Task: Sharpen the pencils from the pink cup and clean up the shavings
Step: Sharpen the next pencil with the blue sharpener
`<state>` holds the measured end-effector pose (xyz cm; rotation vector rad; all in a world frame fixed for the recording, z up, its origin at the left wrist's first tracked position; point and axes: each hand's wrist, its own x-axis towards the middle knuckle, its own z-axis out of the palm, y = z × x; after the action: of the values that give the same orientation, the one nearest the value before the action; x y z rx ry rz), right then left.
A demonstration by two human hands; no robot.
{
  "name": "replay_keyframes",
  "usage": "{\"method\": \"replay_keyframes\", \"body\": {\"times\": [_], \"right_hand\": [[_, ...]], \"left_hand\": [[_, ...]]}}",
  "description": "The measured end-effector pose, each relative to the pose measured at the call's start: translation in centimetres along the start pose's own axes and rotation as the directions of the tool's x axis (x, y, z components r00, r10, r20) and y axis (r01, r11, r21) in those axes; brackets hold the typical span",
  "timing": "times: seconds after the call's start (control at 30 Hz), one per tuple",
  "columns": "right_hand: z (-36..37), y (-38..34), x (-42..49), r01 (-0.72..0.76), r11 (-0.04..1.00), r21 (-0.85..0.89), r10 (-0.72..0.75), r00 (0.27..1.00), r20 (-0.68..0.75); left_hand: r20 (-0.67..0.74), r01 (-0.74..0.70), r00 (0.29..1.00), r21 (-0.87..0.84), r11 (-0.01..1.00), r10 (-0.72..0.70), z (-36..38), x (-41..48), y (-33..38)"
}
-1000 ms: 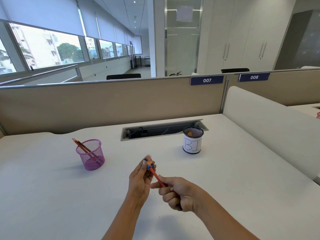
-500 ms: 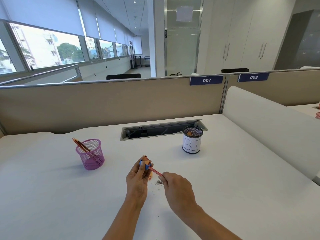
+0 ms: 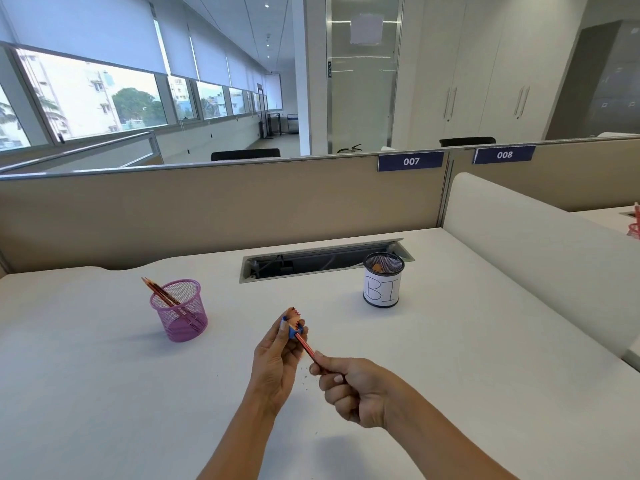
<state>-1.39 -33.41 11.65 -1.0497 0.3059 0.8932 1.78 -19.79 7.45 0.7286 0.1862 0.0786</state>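
Left hand (image 3: 277, 358) is raised over the surface (image 3: 104, 375), fingers curled, pinching a small blue sharpener (image 3: 294, 331) at the fingertips. A curl of wood shaving (image 3: 294, 315) sticks up out of the top of the sharpener.

Right hand (image 3: 349, 386) is fisted around the rear end of a red pencil (image 3: 309, 349), thumb and forefinger clamped on the shaft. The pencil runs diagonally up-left from that hand and its tip sits inside the sharpener. The two hands are near each other, joined only by the pencil.

A few dark specks of shavings (image 3: 306, 375) lie on the surface under and between the hands. Fine, hard to count.

Pink cup (image 3: 180, 310): mesh, upright, to the left of the hands and a bit further back. Several pencils (image 3: 162, 294) lean in it, tips pointing up-left past the rim. Exact count unclear.

Black mesh cup (image 3: 382, 284) stands upright to the right and further back, with a white paper wrap marked "BI". Something orange (image 3: 376, 268) sits inside, too small to tell what. It stands just in front of the open cable tray (image 3: 311, 261) recessed in the surface.

Beige partition (image 3: 207, 209) is behind the surface, with blue tags 007 (image 3: 410, 161) and 008 (image 3: 504, 154) on its top edge. White side divider (image 3: 519, 244) is to the right.
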Motion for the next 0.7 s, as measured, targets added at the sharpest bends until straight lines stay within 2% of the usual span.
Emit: {"method": "replay_keyframes", "body": {"times": [0.07, 0.13, 0.2, 0.27, 0.33, 0.4, 0.43, 0.47, 0.5, 0.6, 0.7], "right_hand": [[0.0, 0.2, 0.2, -0.008, 0.999, 0.042, 0.007, 1.000, 0.021], [0.0, 0.4, 0.4, 0.020, 1.000, 0.000, -0.020, 1.000, -0.011], [0.2, 0.4, 0.5, 0.082, 0.982, -0.168, -0.096, 0.992, -0.076], [0.3, 0.5, 0.7, 0.170, 0.892, -0.418, -0.249, 0.958, -0.141], [0.3, 0.7, 1.2, 0.274, 0.682, -0.678, -0.490, 0.859, -0.146], [0.2, 0.9, 1.8, 0.276, 0.356, -0.893, -0.707, 0.704, -0.063], [0.1, 1.2, 2.3, 0.219, 0.178, -0.959, -0.783, 0.621, -0.003], [0.0, 1.5, 2.7, 0.099, 0.000, -0.995, -0.857, 0.514, 0.051], [-0.2, 1.7, 3.0, -0.026, -0.116, -0.993, -0.910, 0.404, 0.096], [-0.2, 1.9, 3.2, -0.130, -0.245, -0.961, -0.923, 0.335, 0.190], [-0.6, 2.0, 4.1, -0.157, -0.305, -0.939, -0.900, 0.372, 0.230]], "left_hand": [[0.004, 0.006, 1.000, 0.011, 1.000, -0.006, -0.1, 0.0, 0.0], [-0.015, 0.001, 1.000, 0.037, 0.999, 0.000, -0.1, 0.0, 0.0], [-0.041, -0.015, 0.999, 0.078, 0.997, 0.018, 0.0, 0.1, 0.2], [-0.070, -0.035, 0.997, 0.139, 0.990, 0.045, 0.0, 0.2, 0.3], [-0.106, -0.054, 0.992, 0.187, 0.981, 0.074, 0.1, 0.2, 0.2], [-0.140, -0.073, 0.985, 0.200, 0.977, 0.102, 0.2, 0.2, -0.2], [-0.156, -0.084, 0.981, 0.210, 0.974, 0.118, 0.4, 0.1, -0.3], [-0.173, -0.096, 0.975, 0.228, 0.969, 0.137, 0.6, 0.0, -0.4], [-0.196, -0.104, 0.968, 0.246, 0.964, 0.154, 0.9, -0.2, -0.6], [-0.281, -0.121, 0.938, 0.275, 0.954, 0.201, 1.7, -0.8, -1.0], [-0.369, -0.105, 0.898, 0.347, 0.932, 0.238, 1.9, -0.9, -1.2]]}}
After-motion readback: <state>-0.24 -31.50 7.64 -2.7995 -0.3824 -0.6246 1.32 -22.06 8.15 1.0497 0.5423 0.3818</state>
